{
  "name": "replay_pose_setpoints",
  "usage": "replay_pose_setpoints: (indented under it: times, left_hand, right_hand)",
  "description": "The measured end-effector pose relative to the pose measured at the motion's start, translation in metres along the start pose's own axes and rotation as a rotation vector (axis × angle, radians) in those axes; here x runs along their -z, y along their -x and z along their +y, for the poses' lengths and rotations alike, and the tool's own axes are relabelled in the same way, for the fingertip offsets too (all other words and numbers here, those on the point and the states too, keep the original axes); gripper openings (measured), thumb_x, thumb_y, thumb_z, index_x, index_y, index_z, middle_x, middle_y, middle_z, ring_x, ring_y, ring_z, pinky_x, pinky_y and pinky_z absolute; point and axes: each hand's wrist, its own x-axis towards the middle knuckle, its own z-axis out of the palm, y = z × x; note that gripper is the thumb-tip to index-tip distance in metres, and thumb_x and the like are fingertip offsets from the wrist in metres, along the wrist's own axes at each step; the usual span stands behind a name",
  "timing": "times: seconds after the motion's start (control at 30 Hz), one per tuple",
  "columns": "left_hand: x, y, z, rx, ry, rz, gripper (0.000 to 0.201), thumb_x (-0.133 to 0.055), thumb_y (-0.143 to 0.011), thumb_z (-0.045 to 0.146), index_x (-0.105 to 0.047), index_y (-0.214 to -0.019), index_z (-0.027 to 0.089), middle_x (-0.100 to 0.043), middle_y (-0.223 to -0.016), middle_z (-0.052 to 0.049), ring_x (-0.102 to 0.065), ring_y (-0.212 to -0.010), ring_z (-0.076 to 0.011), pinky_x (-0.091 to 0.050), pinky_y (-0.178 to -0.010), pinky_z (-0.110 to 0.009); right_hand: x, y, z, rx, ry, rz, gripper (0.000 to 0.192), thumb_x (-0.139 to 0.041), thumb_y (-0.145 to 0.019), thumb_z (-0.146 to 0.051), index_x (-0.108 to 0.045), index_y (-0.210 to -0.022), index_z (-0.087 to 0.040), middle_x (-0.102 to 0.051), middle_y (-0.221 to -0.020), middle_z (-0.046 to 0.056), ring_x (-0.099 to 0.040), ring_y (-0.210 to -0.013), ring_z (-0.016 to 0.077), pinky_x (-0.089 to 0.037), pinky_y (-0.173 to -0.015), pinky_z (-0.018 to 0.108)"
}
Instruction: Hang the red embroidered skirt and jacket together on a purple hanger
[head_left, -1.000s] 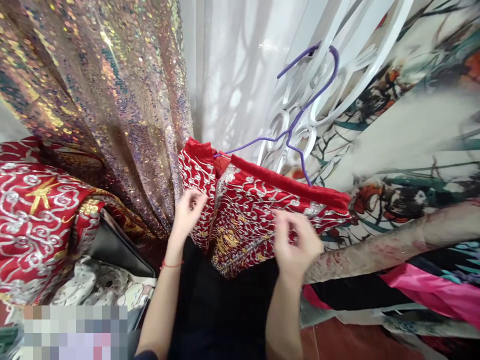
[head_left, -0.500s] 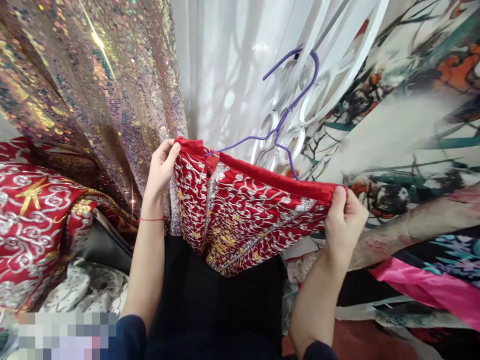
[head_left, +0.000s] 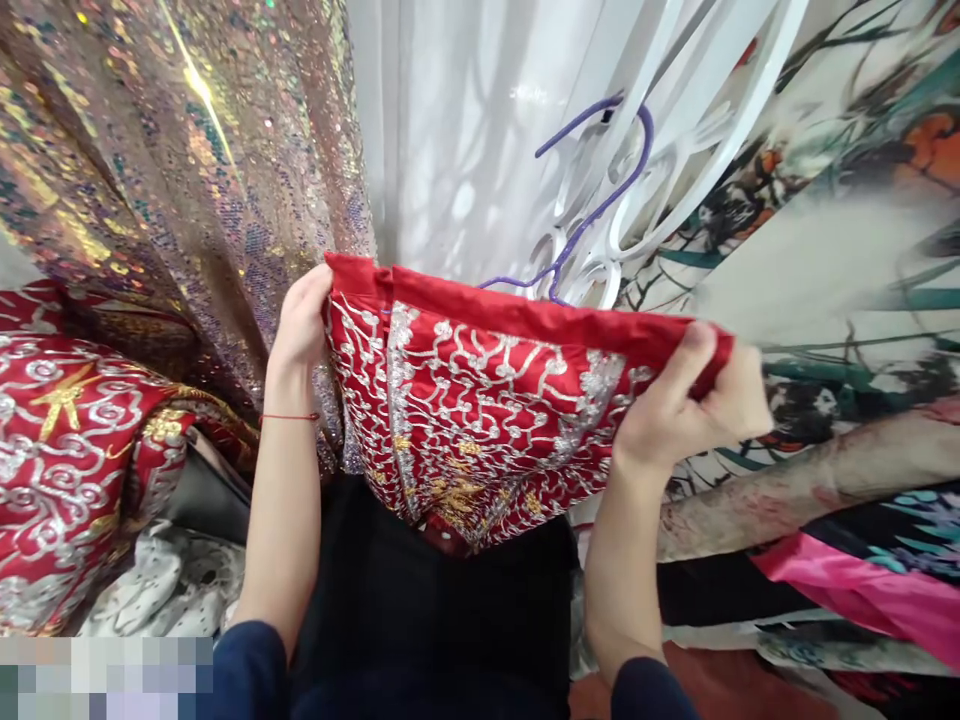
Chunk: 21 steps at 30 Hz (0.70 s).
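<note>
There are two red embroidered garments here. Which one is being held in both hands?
The middle one, on the purple hanger: left hand and right hand pinch its plain red top band. The other lies untouched at far left.

bright, even daylight comes through the white curtain point(head_left: 465, 130) above the fingers point(head_left: 679, 365), which glows nearly washed out. sequins on the glittery drape point(head_left: 187, 170) left of the fingers throw sharp glints. the wide lens bends the edges; far-right printed fabric point(head_left: 847, 240) is smeared, and the lower-left corner is pixelated.
</note>
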Motion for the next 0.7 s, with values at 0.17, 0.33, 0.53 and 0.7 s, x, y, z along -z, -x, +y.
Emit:
replay_pose_setpoints:
  times: [0.17, 0.33, 0.53, 0.7]
  left_hand:
    - [-0.002, 0.018, 0.003, 0.046, -0.163, -0.081, 0.039, -0.065, -0.084, 0.057, -0.067, -0.085, 0.018, -0.068, -0.090, -0.006, -0.067, -0.094, -0.0214, -0.056, -0.089, -0.037]
    - [-0.015, 0.045, 0.010, 0.031, -0.191, -0.016, 0.045, -0.059, -0.087, 0.065, -0.058, -0.076, 0.021, -0.058, -0.074, -0.001, -0.055, -0.067, -0.0131, -0.052, -0.067, -0.027]
    - [-0.033, 0.069, 0.018, 0.082, -0.127, 0.018, 0.050, -0.061, -0.086, 0.067, -0.050, -0.069, 0.021, -0.048, -0.064, 0.002, -0.042, -0.056, -0.0102, -0.041, -0.054, -0.024]
    - [-0.035, 0.078, 0.027, 0.078, -0.137, 0.041, 0.050, -0.058, -0.087, 0.068, -0.050, -0.070, 0.022, -0.044, -0.062, 0.002, -0.044, -0.057, -0.0118, -0.043, -0.056, -0.025]
  right_hand:
    - [-0.004, 0.016, 0.021, -0.048, 0.038, 0.005, 0.048, -0.039, -0.097, -0.065, -0.057, -0.081, -0.023, -0.056, -0.073, 0.006, -0.060, -0.068, 0.0229, -0.050, -0.070, 0.041]
    - [-0.007, 0.034, 0.027, 0.022, -0.050, 0.059, 0.047, -0.041, -0.095, -0.057, -0.047, -0.122, -0.019, -0.053, -0.113, 0.019, -0.058, -0.107, 0.0346, -0.049, -0.093, 0.056]
    - [0.007, 0.101, -0.003, 0.212, -0.188, -0.003, 0.035, -0.054, -0.090, -0.046, -0.054, -0.115, -0.021, -0.060, -0.102, 0.016, -0.060, -0.102, 0.0317, -0.050, -0.088, 0.053]
    - [0.009, 0.158, -0.069, -0.006, -0.502, -0.738, 0.019, -0.059, -0.095, -0.037, -0.066, -0.091, -0.020, -0.071, -0.077, 0.004, -0.061, -0.061, 0.0128, -0.049, -0.063, 0.027]
